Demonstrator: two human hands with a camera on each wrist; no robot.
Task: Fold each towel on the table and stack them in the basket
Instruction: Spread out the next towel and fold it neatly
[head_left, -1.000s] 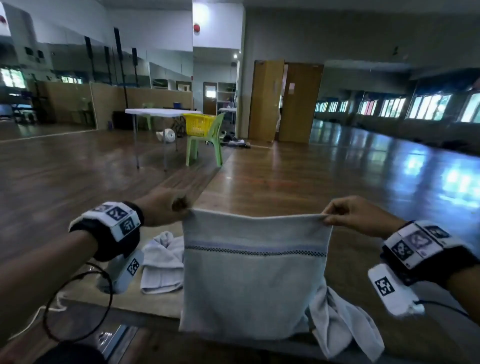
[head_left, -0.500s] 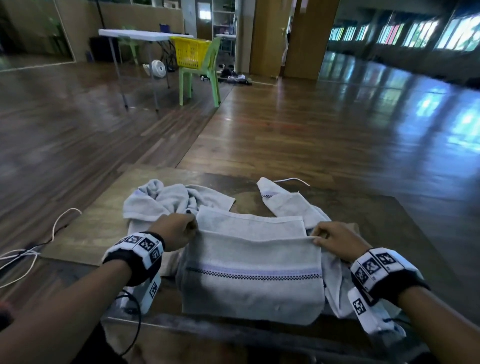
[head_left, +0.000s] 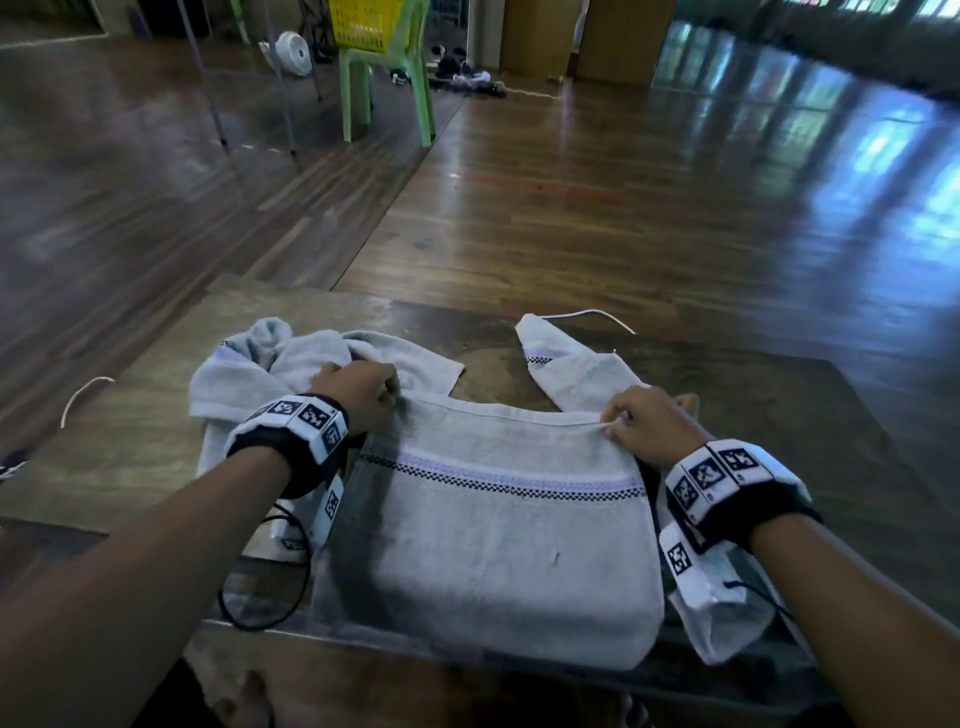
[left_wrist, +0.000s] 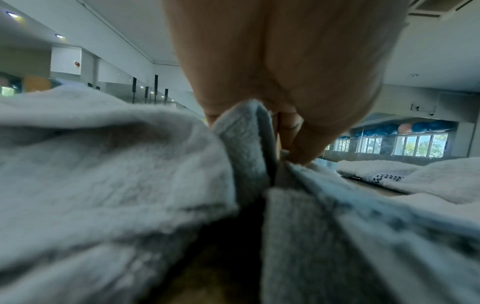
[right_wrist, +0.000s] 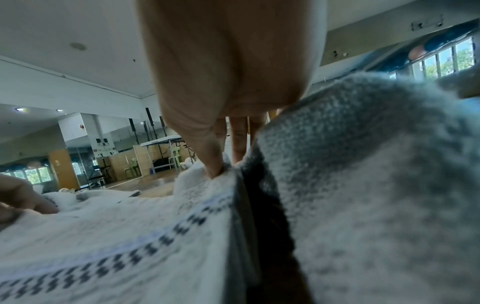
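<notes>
A grey towel (head_left: 509, 540) with a checked stripe lies doubled over on the table (head_left: 130, 447) near its front edge. My left hand (head_left: 363, 395) pinches its far left corner and my right hand (head_left: 639, 426) pinches the far right corner. In the left wrist view my left hand (left_wrist: 285, 131) grips towel cloth (left_wrist: 244, 148); in the right wrist view my right hand's (right_wrist: 223, 156) thumb and fingers pinch the striped towel's edge (right_wrist: 202, 185). A crumpled towel (head_left: 270, 358) lies behind my left hand. Another towel (head_left: 566, 369) lies behind and under my right hand. A yellow basket (head_left: 363, 21) sits on a far green chair.
The green chair (head_left: 384, 88) stands well beyond the table on the wooden floor, with a folding table's legs (head_left: 208, 78) and a white fan (head_left: 296, 52) beside it. A white cord (head_left: 83, 395) lies at the table's left, another (head_left: 587, 314) at its far edge.
The towel was held up in the air by its top corners a second ago. Both hands have brought it down and folded it over onto the table, still pinching the corners.
</notes>
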